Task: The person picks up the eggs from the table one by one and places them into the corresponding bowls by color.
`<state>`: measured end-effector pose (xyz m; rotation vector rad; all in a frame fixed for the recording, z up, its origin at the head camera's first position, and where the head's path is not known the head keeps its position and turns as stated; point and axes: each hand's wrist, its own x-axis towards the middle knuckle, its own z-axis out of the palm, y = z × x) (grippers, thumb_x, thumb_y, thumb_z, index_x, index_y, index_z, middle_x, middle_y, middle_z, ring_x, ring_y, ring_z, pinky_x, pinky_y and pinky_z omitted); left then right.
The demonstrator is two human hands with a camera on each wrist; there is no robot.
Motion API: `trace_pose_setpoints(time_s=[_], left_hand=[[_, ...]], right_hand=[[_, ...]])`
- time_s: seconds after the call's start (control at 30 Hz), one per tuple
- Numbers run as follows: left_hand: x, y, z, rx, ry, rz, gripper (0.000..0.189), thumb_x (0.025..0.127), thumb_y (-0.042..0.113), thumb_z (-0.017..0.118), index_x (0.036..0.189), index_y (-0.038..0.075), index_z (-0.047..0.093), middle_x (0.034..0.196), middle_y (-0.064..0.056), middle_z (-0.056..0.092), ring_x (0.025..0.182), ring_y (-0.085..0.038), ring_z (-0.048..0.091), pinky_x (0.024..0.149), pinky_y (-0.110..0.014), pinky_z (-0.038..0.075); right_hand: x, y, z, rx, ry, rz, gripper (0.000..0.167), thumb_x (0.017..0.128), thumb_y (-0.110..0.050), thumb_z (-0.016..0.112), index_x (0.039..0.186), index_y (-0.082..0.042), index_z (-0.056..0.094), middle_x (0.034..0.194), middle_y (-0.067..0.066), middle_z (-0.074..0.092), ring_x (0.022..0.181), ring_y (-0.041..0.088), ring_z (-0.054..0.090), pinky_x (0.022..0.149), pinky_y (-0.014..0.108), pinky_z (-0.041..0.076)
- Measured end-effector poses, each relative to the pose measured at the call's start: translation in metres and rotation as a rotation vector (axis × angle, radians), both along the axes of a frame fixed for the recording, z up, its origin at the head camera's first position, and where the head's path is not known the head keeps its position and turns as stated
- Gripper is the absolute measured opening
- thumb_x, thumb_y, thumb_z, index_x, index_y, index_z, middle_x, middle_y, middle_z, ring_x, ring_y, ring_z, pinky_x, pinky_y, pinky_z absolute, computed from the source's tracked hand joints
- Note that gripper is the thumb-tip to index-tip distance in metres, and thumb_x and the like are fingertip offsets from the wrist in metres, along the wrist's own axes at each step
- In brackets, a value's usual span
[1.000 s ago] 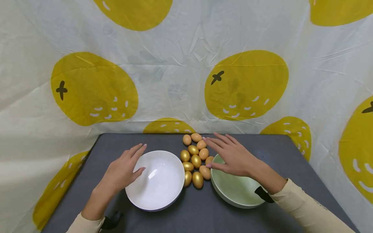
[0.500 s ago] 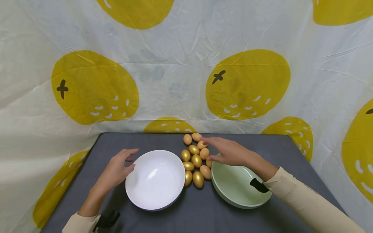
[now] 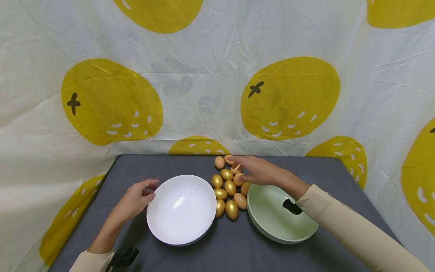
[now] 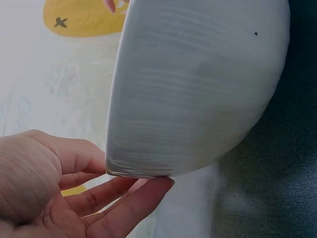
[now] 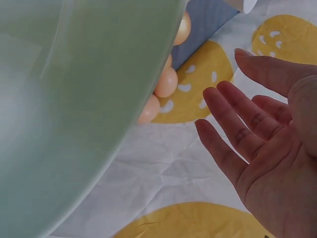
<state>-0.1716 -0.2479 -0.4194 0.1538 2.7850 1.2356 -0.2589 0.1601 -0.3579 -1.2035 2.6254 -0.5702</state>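
My left hand [image 3: 134, 198] is at the left rim of a white bowl [image 3: 181, 211]. In the left wrist view its thumb meets the rim while fingertips touch the outer wall of the white bowl [image 4: 193, 89], pinching it at the edge. My right hand [image 3: 259, 170] reaches across the far side of a pale green bowl [image 3: 282, 219], over the brown eggs [image 3: 239, 179]. The right wrist view shows its fingers [image 5: 233, 129] loosely extended, holding nothing. Several golden eggs [image 3: 230, 188] lie beside the brown ones, between the two bowls; the right hand partly covers the farthest brown eggs.
A dark grey cloth-covered table [image 3: 204, 257] carries both bowls and the eggs. Behind it hangs a white curtain [image 3: 200, 98] printed with yellow fruit, meeting the table's far edge close behind the eggs. A black band [image 3: 125, 257] is at the left wrist.
My left hand has come down and back to the white bowl's left rim, fingers bending in. My right hand has moved left and its fingers have drooped toward the far brown eggs.
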Motion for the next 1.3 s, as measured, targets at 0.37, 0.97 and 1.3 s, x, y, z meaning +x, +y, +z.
trace_pose_setpoints(time_s=[0.37,0.97,1.3], left_hand=[[-0.002,-0.002,-0.005,0.065,-0.051,0.010,0.037,0.098,0.002,0.061,0.135,0.001,0.061,0.121,-0.019,0.066,0.092,-0.025,0.068,0.056,-0.035,0.059],[-0.006,0.000,-0.004,0.024,-0.021,0.016,0.035,0.097,0.001,0.061,0.132,0.001,0.063,0.119,-0.018,0.067,0.093,-0.026,0.067,0.055,-0.033,0.058],[-0.008,0.002,-0.001,0.001,-0.017,0.009,0.035,0.097,0.001,0.061,0.132,0.002,0.063,0.119,-0.018,0.067,0.092,-0.026,0.068,0.055,-0.033,0.058]], right_hand=[[-0.028,-0.013,-0.009,0.096,-0.074,0.003,0.054,0.091,0.000,0.071,0.142,-0.007,0.054,0.132,0.012,0.064,0.119,0.033,0.063,0.094,0.042,0.054],[-0.063,-0.029,-0.024,0.138,-0.102,0.028,0.041,0.091,-0.001,0.071,0.131,-0.003,0.063,0.127,0.017,0.066,0.118,0.037,0.063,0.095,0.040,0.054],[-0.078,-0.035,-0.033,0.214,-0.041,0.038,0.042,0.090,-0.003,0.073,0.132,0.000,0.063,0.124,0.017,0.068,0.116,0.035,0.064,0.099,0.045,0.052]])
